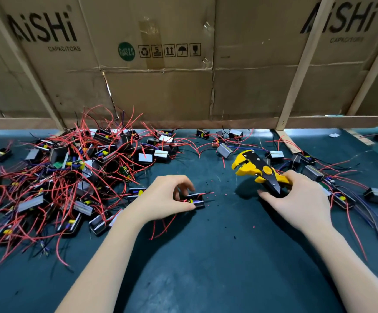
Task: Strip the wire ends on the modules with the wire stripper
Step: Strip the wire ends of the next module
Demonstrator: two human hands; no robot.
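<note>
Hands are working at desk (206, 256) centre: left hand (163, 199) pinching a module (196, 199) steady, right hand (296, 199) at three o'clock gripping the wire stripper (260, 171), ready for stripping.

Both forearms are reaching forward; left hand (164, 197) is pinching with curled fingers, right hand (296, 199) is gripping, fingers wrapped.

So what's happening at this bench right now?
A person is stripping wire ends on small modules. The left hand pinches one module on the dark mat, while the right hand holds the yellow wire stripper off to the side, not on a wire yet. A big tangled pile of modules with red wires lies to the left.
</note>
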